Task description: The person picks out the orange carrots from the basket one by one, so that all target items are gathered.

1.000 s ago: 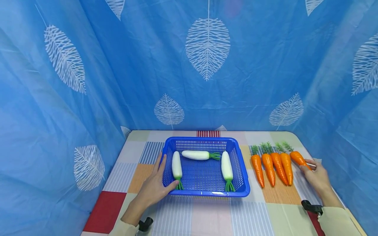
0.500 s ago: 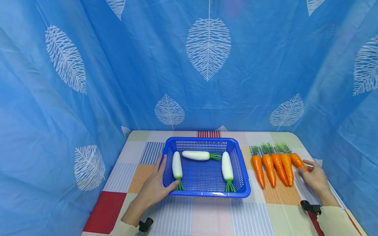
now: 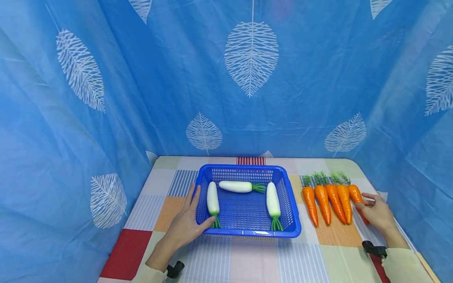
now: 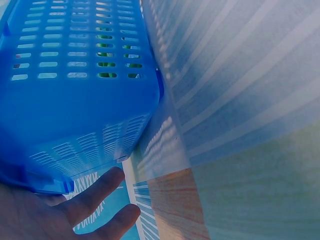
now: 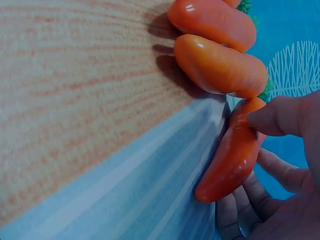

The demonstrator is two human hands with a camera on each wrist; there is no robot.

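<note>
My left hand (image 3: 184,224) rests at the near left corner of a blue plastic basket (image 3: 247,232), fingers spread straight along its left side and thumb over the front rim. In the left wrist view, the straight fingers (image 4: 102,195) show beside the slotted wall. Inside the basket lie a left white radish (image 3: 212,198), a back one (image 3: 235,186) and a right one (image 3: 273,199), all with green tops. At the right, my right hand (image 3: 380,214) pinches the rightmost orange carrot (image 3: 356,195) between thumb and fingers; the carrot lies on the cloth.
Several other carrots (image 3: 323,198) lie side by side left of the held one, green tops toward the back. A patchwork cloth (image 3: 255,259) covers the table. Blue curtains (image 3: 290,98) with white leaf prints hang behind and at both sides.
The rightmost carrot has swung from a slant to nearly parallel with the others, its tip now toward the front. My right hand stays beside it; the left hand has stayed at the basket.
</note>
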